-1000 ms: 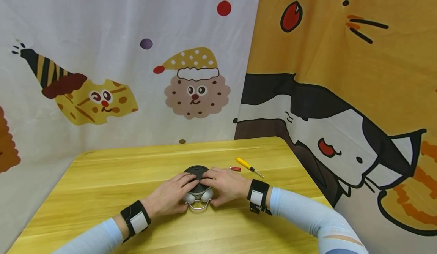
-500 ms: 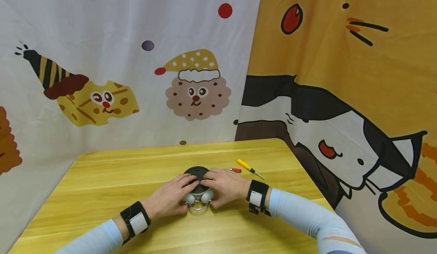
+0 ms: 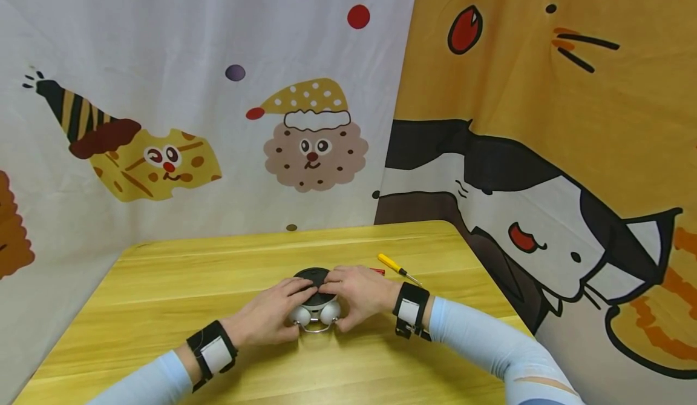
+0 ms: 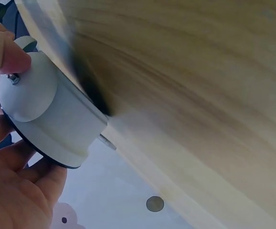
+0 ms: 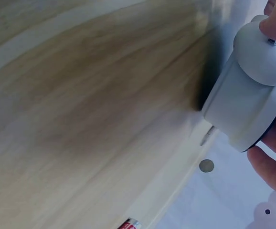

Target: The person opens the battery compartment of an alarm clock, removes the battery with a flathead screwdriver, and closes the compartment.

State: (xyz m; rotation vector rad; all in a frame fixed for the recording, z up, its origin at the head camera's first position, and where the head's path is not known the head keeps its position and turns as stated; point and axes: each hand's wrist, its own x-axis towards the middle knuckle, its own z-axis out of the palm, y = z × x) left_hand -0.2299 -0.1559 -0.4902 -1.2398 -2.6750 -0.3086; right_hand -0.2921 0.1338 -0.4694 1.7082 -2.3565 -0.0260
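A white twin-bell alarm clock (image 3: 310, 276) lies with its round black back up and its two bells and wire handle toward the person. My left hand (image 3: 261, 314) grips its left side, fingers spread over the black back and thumb at the left bell (image 4: 30, 90). From the other side my right hand (image 3: 359, 296) holds it the same way, its thumb at the right bell (image 5: 262, 55). Both wrist views show the clock's pale side wall and a short metal leg (image 5: 207, 135). The clock's face is turned to the table and hidden.
Beyond the right hand lies a yellow-handled screwdriver (image 3: 393, 264). A red battery (image 5: 130, 224) lies near it, partly covered by the right hand in the head view. The wooden table (image 3: 190, 272) ends at a printed curtain (image 3: 190, 42).
The clock's handle end sits slightly higher in the head view, and both hands have shifted a little with it. The right hand now covers more of the battery.
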